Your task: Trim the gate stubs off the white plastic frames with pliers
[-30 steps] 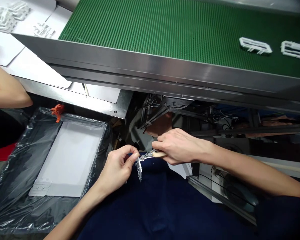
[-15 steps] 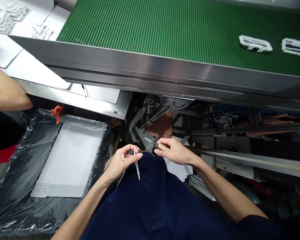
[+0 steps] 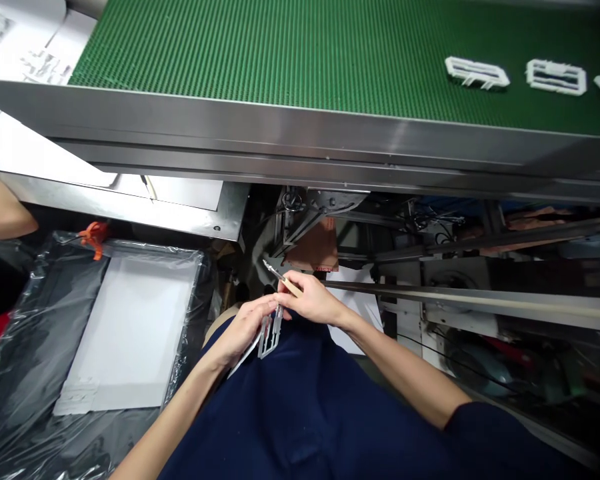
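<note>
Low in front of my body, my left hand [image 3: 250, 325] is closed around a white plastic frame [image 3: 269, 348] with long slots, which hangs below the fingers. A second thin white piece [image 3: 243, 357] slants down beside it under the same hand. Wrapped in the fingers of my right hand [image 3: 307, 298] is a wooden-handled knife [image 3: 291, 287], its narrow metal tip pointing up and left, away from the frame. Both hands meet at the frame's upper end, and my right fingertips touch there. The fingers hide that end of the frame.
A green ribbed conveyor belt [image 3: 280, 53] with a metal side rail runs across the top, carrying similar white frames [image 3: 477, 72] at right. On the left are a plastic-covered box [image 3: 10, 373] with an orange clamp [image 3: 95, 237], and another person's arm [image 3: 5, 210]. Machine bars [image 3: 460, 293] lie right.
My right hand has moved left with the knife and now meets my left hand. The white frame has turned, showing its slots. The view has shifted right.
</note>
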Motion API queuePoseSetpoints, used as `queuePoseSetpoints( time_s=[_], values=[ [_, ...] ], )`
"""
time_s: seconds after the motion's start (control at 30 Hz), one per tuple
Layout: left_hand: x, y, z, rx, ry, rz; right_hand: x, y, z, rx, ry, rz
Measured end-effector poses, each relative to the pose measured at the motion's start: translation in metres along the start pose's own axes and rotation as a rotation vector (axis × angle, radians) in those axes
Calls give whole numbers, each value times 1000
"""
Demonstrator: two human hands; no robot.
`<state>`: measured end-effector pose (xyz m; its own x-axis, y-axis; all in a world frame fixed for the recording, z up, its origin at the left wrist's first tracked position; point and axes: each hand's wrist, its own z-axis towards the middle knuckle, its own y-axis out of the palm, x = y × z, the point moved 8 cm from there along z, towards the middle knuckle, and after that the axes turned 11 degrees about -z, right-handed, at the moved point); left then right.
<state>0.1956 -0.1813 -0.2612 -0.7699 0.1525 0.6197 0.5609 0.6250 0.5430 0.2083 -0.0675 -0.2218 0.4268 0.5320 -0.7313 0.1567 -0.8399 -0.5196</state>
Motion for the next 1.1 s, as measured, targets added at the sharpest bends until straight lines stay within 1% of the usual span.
queuePoseSetpoints(
  time_s=[0.07,0.13,0.2,0.27,0.37,0.47,0.57,0.7,0.8,0.97,1.1],
  values=[
    [2,-4,-1,38,21,-49,8,-1,1,10,33,-6],
    [7,-11,-2,83,38,-146,17,-12,-3,74,86,-78],
    [12,-16,-4,107,50,-239,18,-24,-9,107,73,-200],
    [19,-17,-5,104,54,-278,8,-31,-16,102,-19,-352],
    [27,-15,-8,95,62,-263,-13,-35,-22,96,-155,-564],
    [27,-9,-10,67,50,-230,-26,-39,-22,104,-246,-756],
    [24,-7,-11,38,39,-209,-33,-42,-22,75,-328,-890],
    [21,-5,-11,0,12,-187,-35,-43,-22,25,-392,-989],
    [22,-4,-13,-5,4,-154,-38,-43,-22,2,-403,-1034],
    [24,-4,-17,8,-11,-96,-42,-41,-21,-16,-410,-1047],
    [20,-6,-17,15,-23,-83,-43,-39,-22,-36,-412,-1033]
  ],
)
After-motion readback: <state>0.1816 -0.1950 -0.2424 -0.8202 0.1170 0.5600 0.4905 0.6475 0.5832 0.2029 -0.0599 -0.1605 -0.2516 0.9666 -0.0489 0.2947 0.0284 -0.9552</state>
